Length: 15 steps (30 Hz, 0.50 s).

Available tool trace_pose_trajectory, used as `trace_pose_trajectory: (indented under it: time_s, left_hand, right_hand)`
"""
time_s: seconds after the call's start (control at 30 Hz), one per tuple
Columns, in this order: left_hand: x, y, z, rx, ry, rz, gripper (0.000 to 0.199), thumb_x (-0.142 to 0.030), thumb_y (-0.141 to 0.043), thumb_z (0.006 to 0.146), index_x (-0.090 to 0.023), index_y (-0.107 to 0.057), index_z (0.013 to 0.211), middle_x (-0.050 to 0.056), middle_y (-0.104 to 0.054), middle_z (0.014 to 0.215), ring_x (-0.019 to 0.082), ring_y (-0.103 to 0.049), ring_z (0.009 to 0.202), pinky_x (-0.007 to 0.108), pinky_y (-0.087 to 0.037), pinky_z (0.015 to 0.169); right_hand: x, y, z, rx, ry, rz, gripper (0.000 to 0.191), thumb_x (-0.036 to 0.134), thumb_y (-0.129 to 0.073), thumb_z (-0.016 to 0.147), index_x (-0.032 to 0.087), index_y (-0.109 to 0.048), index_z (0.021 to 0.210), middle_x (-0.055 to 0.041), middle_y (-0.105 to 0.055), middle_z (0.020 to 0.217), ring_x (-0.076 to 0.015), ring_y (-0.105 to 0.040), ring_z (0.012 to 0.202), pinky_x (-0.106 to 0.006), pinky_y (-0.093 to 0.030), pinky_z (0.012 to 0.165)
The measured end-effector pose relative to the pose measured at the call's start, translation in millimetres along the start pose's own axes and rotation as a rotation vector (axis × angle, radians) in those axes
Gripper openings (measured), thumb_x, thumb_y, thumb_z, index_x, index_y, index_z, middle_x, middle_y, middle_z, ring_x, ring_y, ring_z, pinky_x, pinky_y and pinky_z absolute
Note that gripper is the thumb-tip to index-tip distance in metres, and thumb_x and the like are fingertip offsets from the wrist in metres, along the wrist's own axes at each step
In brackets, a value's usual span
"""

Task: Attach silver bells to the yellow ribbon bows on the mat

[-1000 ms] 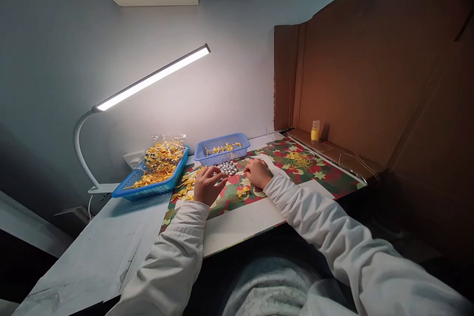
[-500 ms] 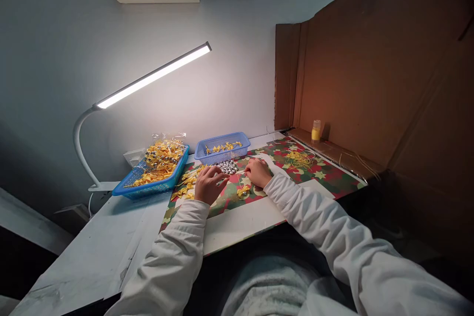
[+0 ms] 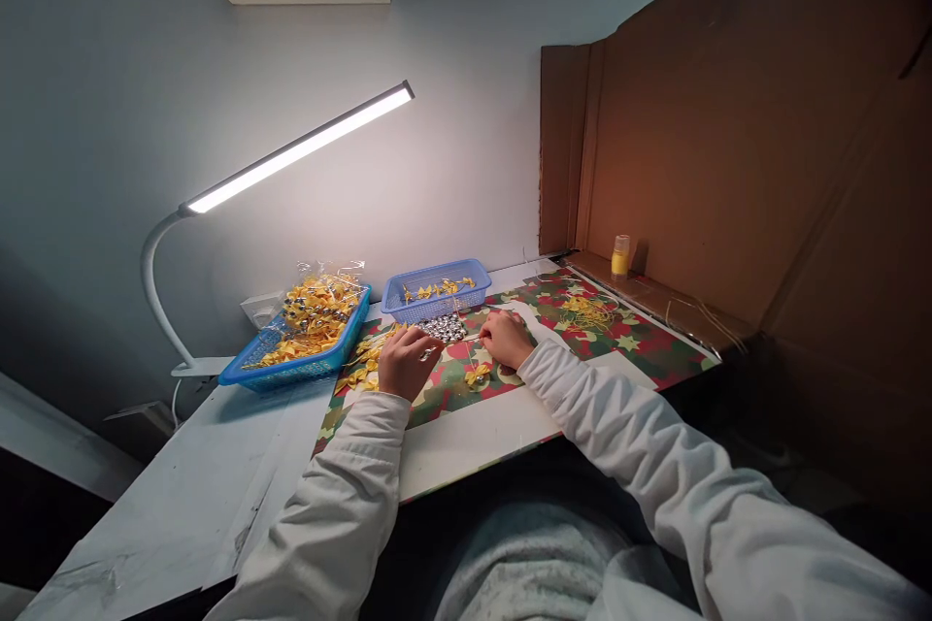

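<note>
My left hand [image 3: 408,362] is over the left part of the mat, fingers curled together in a pinch. Whatever lies between its fingertips is too small to make out. Just beyond it sits a pile of silver beads or small bells [image 3: 446,328]. My right hand [image 3: 505,338] rests closed on the mat, pinching a thin yellow cord [image 3: 472,351]. A yellow ribbon bow [image 3: 478,375] with a small silver ball lies below the cord. More yellow bows [image 3: 362,375] are spread to the left, partly behind my left hand.
A blue basket [image 3: 291,378] heaped with yellow bows stands left. Behind is a lilac basket [image 3: 437,309] with several bows. Loose yellow cords [image 3: 586,312] lie on the patterned mat [image 3: 633,320]. A yellow bottle [image 3: 620,257] stands by the cardboard wall [image 3: 699,136]. A lit lamp [image 3: 306,147] reaches over.
The fingers of my left hand have drawn closer together, and its tips have come slightly nearer to me. My right hand has hardly moved.
</note>
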State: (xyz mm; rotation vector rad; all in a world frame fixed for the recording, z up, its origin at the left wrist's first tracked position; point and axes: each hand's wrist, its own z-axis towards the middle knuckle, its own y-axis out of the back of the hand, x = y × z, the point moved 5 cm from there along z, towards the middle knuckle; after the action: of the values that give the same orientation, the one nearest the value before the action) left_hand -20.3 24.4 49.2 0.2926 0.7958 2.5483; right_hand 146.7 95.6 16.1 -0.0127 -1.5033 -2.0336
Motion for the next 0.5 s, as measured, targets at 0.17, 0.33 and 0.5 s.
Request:
trace_pose_trajectory:
  time_s: [0.17,0.33,0.5]
  left_hand:
    - [8,-1.8,-2,-0.001,0.214,-0.156,0.014,-0.029,-0.061,0.076,-0.021,-0.068,0.067,0.001,-0.064,0.063,0.014,-0.056,0.059,0.026,-0.041,0.06]
    - [18,-8.1,-8,-0.013,0.538,-0.336,0.013,-0.033,-0.067,0.067,-0.021,-0.068,0.064,-0.001,-0.062,0.055,0.012,-0.051,0.049,0.024,-0.037,0.05]
    - [24,-20.3,-15,-0.039,0.813,-0.607,0.024,-0.04,-0.07,0.062,-0.018,-0.07,0.072,0.0,-0.06,0.051,0.013,-0.051,0.046,0.023,-0.037,0.045]
  right_hand:
    - [5,5,0,-0.059,0.052,0.076,0.018,0.014,-0.053,0.079,0.017,-0.07,0.075,-0.0064,-0.067,0.09,-0.0197,-0.056,0.094,-0.03,-0.039,0.08]
    - [9,5,1,-0.124,0.121,0.245,0.014,0.012,-0.056,0.078,0.013,-0.07,0.077,-0.0075,-0.068,0.083,-0.0158,-0.059,0.081,-0.026,-0.043,0.075]
    - [16,6,0,-0.19,0.117,0.526,0.012,0.015,-0.059,0.075,0.013,-0.071,0.075,-0.008,-0.07,0.078,-0.0159,-0.061,0.072,-0.027,-0.046,0.067]
